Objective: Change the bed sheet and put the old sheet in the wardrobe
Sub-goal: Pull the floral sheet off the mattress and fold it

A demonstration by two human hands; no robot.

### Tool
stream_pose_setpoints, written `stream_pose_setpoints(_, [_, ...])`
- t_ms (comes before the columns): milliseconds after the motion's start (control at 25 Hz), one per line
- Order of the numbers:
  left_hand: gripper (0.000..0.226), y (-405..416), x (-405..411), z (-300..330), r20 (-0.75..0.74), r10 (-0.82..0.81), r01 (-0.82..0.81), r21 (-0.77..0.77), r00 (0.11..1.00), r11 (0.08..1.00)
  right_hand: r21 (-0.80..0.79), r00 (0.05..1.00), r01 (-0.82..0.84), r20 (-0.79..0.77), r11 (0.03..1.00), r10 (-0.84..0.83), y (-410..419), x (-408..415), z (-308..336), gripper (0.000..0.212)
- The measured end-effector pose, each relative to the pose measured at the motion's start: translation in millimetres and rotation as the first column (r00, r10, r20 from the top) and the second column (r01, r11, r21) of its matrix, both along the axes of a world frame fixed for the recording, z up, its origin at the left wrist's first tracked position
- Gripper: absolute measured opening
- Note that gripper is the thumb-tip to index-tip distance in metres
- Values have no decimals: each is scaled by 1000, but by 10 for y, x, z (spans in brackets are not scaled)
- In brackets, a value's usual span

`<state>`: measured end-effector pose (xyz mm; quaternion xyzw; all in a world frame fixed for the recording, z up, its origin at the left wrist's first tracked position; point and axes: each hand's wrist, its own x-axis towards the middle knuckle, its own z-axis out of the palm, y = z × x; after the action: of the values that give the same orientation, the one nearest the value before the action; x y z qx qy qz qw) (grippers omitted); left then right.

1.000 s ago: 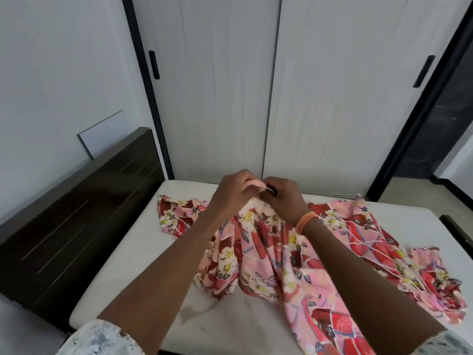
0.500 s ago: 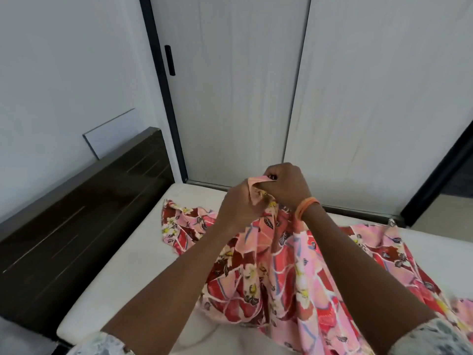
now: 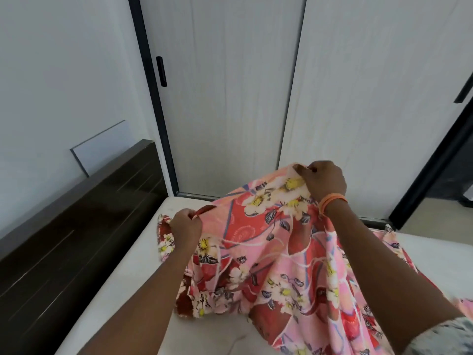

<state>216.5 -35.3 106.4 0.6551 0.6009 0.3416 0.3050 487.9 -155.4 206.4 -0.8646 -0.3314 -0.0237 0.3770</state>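
You've got the pink floral sheet [image 3: 268,252] pinched along its top edge with both hands: your left hand [image 3: 185,228] grips it low near the mattress's [image 3: 122,290] headboard-side edge, and your right hand [image 3: 323,179], orange band [image 3: 332,202] on the wrist, holds it up higher in front of the closed wardrobe doors [image 3: 256,98]. The rest of it drapes down over the bare mattress toward the near edge and off to your right, with the dark headboard [image 3: 64,239] running along the left edge.

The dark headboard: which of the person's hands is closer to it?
Left. The left hand grips the floral sheet's edge just beside the headboard; the right hand holds another part of the edge, higher and farther away.
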Motion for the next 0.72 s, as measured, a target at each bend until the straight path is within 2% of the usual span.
stream_pose_setpoints(40, [24,23,-31,76,80,-52,56,-49,995,997,-112,999,-23,30,993,27,1,-90,-52,44])
stream_pose_setpoints(80, [28,18,-23,194,177,-149,167,-90,973,982,-183,989,-126,57,975,139,4,-237,-91,51])
stream_pose_setpoints(120, [28,-5,23,338,260,-274,309,-104,926,945,-203,944,-311,46,928,327,46,-420,-130,74])
stream_pose_setpoints(160, [22,-22,58,471,292,-405,446,-91,867,890,-184,851,-516,-4,836,525,112,-658,-157,91])
stream_pose_setpoints(200, [14,-45,92,613,248,-524,552,-58,815,832,-157,749,-657,-23,737,663,166,-919,-165,92])
stream_pose_setpoints(240, [12,-45,110,737,127,-613,617,6,780,787,-109,683,-726,1,679,730,236,-1115,-187,79])
stream_pose_setpoints(320, [14,12,92,904,-152,-654,671,164,741,723,20,709,-702,116,712,696,346,-1260,-206,43])
stream_pose_setpoints(360, [13,54,28,949,-232,-637,677,210,735,706,69,731,-680,147,730,666,347,-1256,-179,29])
stream_pose_setpoints(400, [11,103,-50,964,-282,-617,676,227,735,702,99,757,-651,166,753,632,331,-1192,-160,19])
stream_pose_setpoints(480, [9,181,-214,887,-360,-522,616,232,773,753,147,841,-537,170,831,513,237,-1034,-101,13])
stream_pose_setpoints(600, [12,264,-427,648,-407,-295,422,269,864,866,219,934,-353,135,910,330,95,-885,39,9])
stream_pose_setpoints(640, [12,274,-472,586,-390,-273,384,243,879,891,233,946,-323,103,918,306,68,-853,73,7])
stream_pose_setpoints(720, [15,275,-488,521,-274,-336,381,131,901,915,227,947,-318,42,921,317,44,-811,97,5])
